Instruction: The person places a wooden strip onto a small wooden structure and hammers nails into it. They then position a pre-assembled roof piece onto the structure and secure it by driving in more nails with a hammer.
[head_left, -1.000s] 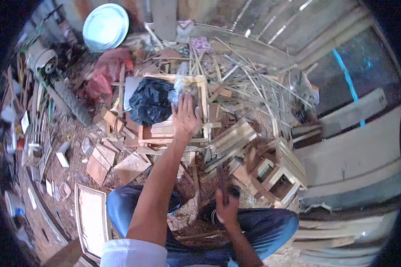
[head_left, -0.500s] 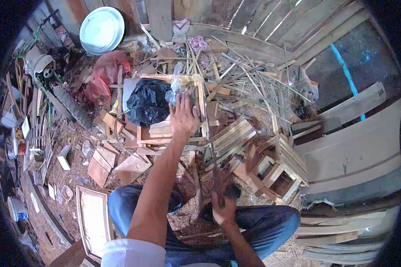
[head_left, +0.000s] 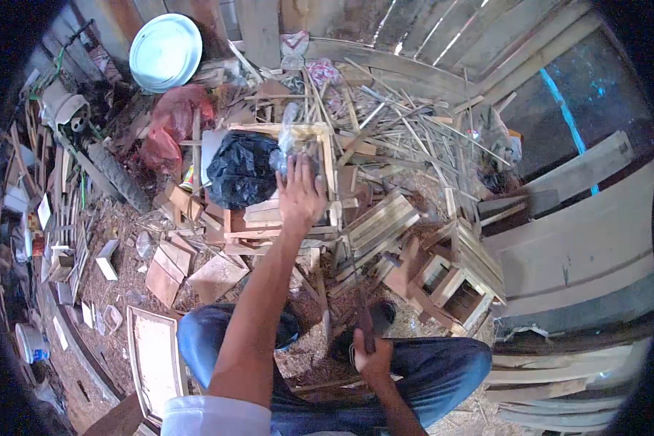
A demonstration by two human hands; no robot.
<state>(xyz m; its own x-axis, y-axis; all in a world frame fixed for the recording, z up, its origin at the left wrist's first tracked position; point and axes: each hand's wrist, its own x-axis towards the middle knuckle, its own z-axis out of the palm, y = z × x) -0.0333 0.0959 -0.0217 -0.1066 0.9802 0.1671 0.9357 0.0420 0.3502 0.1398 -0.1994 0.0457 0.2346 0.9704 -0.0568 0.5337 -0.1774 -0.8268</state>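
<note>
My left hand (head_left: pixel 300 192) reaches forward over a wooden box frame (head_left: pixel 276 233), its fingers stretched out. The fingertips overlap a clear plastic bag (head_left: pixel 289 131), and a black plastic bag (head_left: pixel 241 168) bulges just left of them inside the frame. Between my knees, my right hand (head_left: pixel 374 361) is closed around the dark grip of a long, narrow blade-like tool (head_left: pixel 365 320). The tool points forward, and its far end fades against the wood scraps behind it.
A small slatted wooden structure (head_left: pixel 458 280) stands right of my right knee. Thin wood strips (head_left: pixel 407 123) pile up behind the box. Flat boards (head_left: pixel 168 269) lie at left on the sawdust, and a white-faced framed panel (head_left: pixel 155 363) leans by my left knee.
The blade-like tool has swung away from the right side of the box, and its long blade no longer shows clearly there. My right hand has shifted slightly; my left hand stays over the box.
</note>
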